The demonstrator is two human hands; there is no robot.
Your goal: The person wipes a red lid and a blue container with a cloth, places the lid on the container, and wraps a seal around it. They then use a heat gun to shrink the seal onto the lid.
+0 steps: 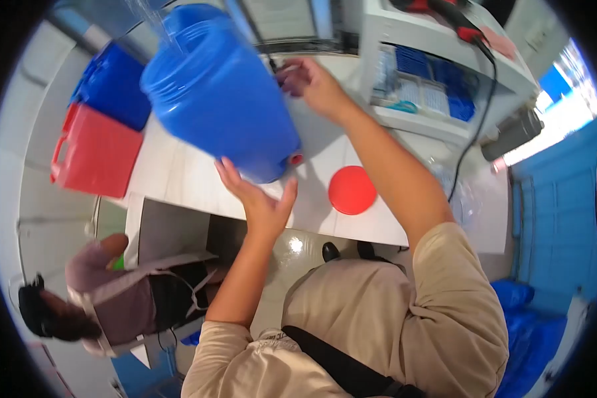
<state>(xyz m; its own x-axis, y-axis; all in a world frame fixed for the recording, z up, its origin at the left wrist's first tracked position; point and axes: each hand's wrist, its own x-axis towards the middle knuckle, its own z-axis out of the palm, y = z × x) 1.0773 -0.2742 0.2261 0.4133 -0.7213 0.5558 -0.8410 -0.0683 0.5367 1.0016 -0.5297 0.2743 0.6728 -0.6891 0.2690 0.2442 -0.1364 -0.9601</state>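
Observation:
A large blue plastic jerrycan point(229, 99) is at the table's left part, its wide threaded mouth uncovered and toward the upper left. Something clear and streaky point(154, 23) shows at the mouth. A small red fitting point(294, 159) is low on its side. My left hand point(262, 202) has its fingers and thumb spread, fingertips right at the jerrycan's lower edge. Beside the can's right side is my right hand point(312, 86), slightly blurred, fingers loosely bent and apart. A round red lid point(352, 190) lies on the white table point(312, 215) below my right forearm.
Darker blue point(116, 86) and red point(98, 151) jerrycans stand at the left. A white shelf unit point(421, 36) at the right holds packets and a red-black tool point(448, 16) with a cable. A dark bottle point(513, 134) is farther right. Another person point(116, 292) is at lower left.

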